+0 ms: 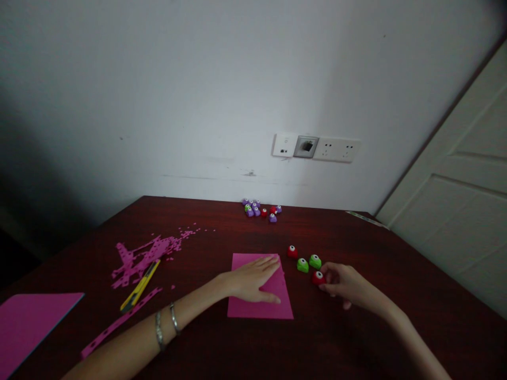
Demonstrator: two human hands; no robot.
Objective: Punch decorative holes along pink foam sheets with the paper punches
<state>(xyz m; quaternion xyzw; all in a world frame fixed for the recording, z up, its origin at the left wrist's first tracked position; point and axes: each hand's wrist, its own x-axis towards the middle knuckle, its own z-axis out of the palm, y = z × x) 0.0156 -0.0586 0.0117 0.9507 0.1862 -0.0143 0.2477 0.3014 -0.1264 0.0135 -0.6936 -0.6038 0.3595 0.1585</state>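
Observation:
My left hand (253,282) lies flat with fingers stretched out on a pink sheet of paper (259,310) in the middle of the table. To the right of the sheet, my right hand (341,282) has its thumb and fingers around a small red craft punch (318,278) with a white round button. Beside that one stand two green craft punches, one nearer the sheet (302,265) and one farther right (315,261). Another red craft punch (292,252) sits just behind them. The underside of the held punch is hidden.
Pink paper scraps (150,257) and tiny cut-outs lie at the left, with a yellow utility knife (140,287) and a punched pink strip (119,323). A pink stack (37,324) occupies the left corner. Several purple, red and green punches (255,210) stand by the wall.

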